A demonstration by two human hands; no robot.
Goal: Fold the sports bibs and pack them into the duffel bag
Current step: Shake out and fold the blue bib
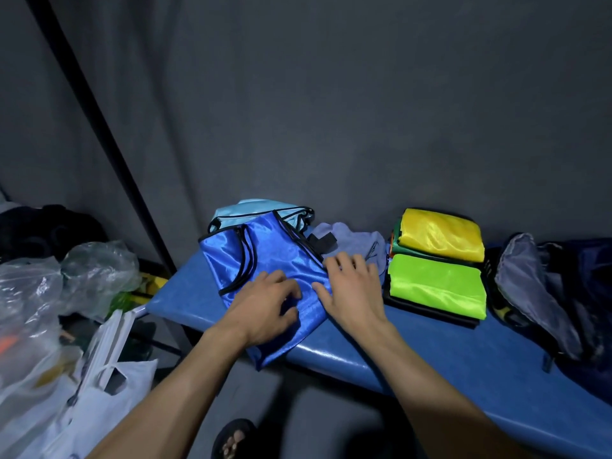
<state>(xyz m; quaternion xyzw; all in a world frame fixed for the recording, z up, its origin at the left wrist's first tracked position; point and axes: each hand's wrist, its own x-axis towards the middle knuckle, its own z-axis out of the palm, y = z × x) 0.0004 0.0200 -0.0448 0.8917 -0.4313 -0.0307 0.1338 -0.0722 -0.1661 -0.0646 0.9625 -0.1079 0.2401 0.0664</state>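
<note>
Both hands, the left hand (270, 301) and right hand (352, 286), are pressing spread fingers flat on the blue bib (265, 256), its long axis running away from them across the tabletop (430, 352).

Shiny royal-blue satin bib with black trim (278, 256), pale sky-blue bib (231, 215) beneath, folded yellow satin bib (440, 235), folded lime-green satin bib (437, 284), lavender-grey cloth (351, 241), glossy blue padded bench (430, 356), dark navy duffel bag (569, 293), grey curtain backdrop (331, 94)

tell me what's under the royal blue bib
A light blue bib peeks out behind the royal blue bib, both on the blue bench. Anything more beneath is covered.
</note>
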